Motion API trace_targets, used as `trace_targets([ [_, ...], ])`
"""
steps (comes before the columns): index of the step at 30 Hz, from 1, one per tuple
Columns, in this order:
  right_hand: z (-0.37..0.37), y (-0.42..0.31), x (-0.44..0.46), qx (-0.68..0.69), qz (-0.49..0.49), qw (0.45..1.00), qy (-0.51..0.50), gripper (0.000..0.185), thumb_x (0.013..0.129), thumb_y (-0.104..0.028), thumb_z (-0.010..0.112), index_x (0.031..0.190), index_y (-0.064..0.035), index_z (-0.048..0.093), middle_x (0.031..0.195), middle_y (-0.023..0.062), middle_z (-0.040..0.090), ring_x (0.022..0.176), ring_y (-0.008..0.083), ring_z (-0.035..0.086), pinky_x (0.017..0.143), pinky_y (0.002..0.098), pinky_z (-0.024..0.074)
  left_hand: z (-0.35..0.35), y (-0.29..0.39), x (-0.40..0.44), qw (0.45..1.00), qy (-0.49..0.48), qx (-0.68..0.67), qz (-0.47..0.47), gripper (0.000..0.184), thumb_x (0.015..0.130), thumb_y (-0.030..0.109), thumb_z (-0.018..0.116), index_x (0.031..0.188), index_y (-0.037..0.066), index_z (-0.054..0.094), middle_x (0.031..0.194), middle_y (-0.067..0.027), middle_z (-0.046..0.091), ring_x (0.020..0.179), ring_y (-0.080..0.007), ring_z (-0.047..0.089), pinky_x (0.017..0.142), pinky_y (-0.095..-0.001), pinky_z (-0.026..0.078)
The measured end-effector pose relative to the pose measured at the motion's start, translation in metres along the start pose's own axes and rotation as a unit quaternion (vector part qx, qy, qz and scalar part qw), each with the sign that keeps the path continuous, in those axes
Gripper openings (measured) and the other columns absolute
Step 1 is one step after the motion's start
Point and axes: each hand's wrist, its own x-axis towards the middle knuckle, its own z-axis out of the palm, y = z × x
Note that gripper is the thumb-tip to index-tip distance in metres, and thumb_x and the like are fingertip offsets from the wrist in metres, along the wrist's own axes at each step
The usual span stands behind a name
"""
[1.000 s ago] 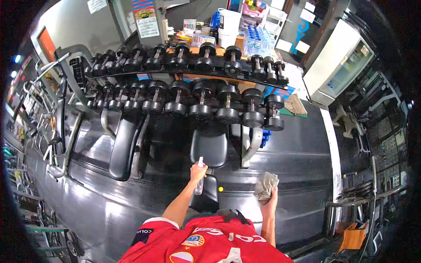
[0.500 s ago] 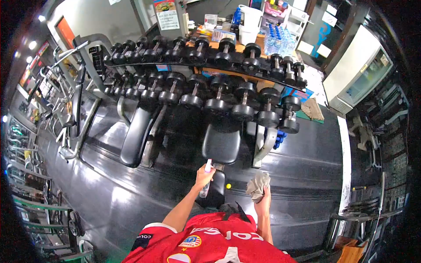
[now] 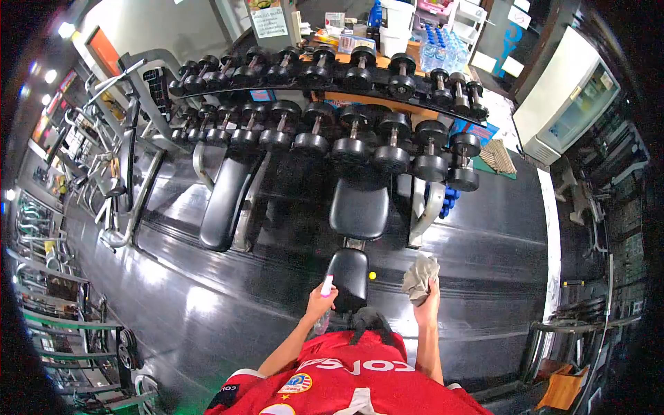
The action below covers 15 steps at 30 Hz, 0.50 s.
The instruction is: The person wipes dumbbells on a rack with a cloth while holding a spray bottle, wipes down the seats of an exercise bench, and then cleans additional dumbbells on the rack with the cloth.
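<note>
My left hand [image 3: 321, 302] is closed round a clear spray bottle [image 3: 326, 284] with a white and pink top, held low beside the bench. In my right hand [image 3: 428, 308] is a crumpled grey-beige cloth [image 3: 420, 279], bunched above the fingers. Between my hands stands a black padded bench, its small seat pad [image 3: 348, 274] nearest me and its larger pad [image 3: 359, 211] beyond. A yellow knob [image 3: 372, 275] sticks out at the seat's right side. Neither hand touches the bench pads.
A two-tier rack [image 3: 277, 93] of black dumbbells spans the far side. Another black bench [image 3: 228, 205] stands to the left. A glass-door fridge [image 3: 567, 97] is at the right. Water bottles [image 3: 443, 52] and a white bucket [image 3: 393, 45] sit behind the rack. Machines [image 3: 124, 166] line the left.
My left hand with the spray bottle has drawn back towards me, off the seat's side. My right hand has lifted the cloth slightly forward and right. The view has shifted a little.
</note>
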Motion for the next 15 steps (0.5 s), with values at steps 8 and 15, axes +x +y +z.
trace_targets([
  [8,-0.027,0.053,-0.068,-0.024,0.027,0.999,0.035,0.037,0.091,-0.021,0.047,0.126,-0.0084,0.049,0.118,0.0058,0.058,0.105,0.0202,0.058,0.088,0.0338,0.0465,-0.029,-0.030,-0.050,0.993,-0.048,0.098,-0.043,0.020,0.081,0.022,0.065,0.088,0.003,0.062,0.062,-0.0077,0.062,0.047,-0.0163,0.061,0.048,-0.0311,0.051],
  [15,-0.045,0.071,-0.137,-0.042,0.034,0.997,0.050,0.035,0.090,-0.020,0.050,0.123,-0.0082,0.051,0.116,0.0046,0.059,0.103,0.0189,0.059,0.087,0.0335,0.0472,-0.038,-0.048,-0.097,0.989,-0.052,0.125,-0.064,0.022,0.081,0.022,0.064,0.085,0.001,0.061,0.061,-0.0090,0.062,0.046,-0.0181,0.062,0.048,-0.0309,0.050],
])
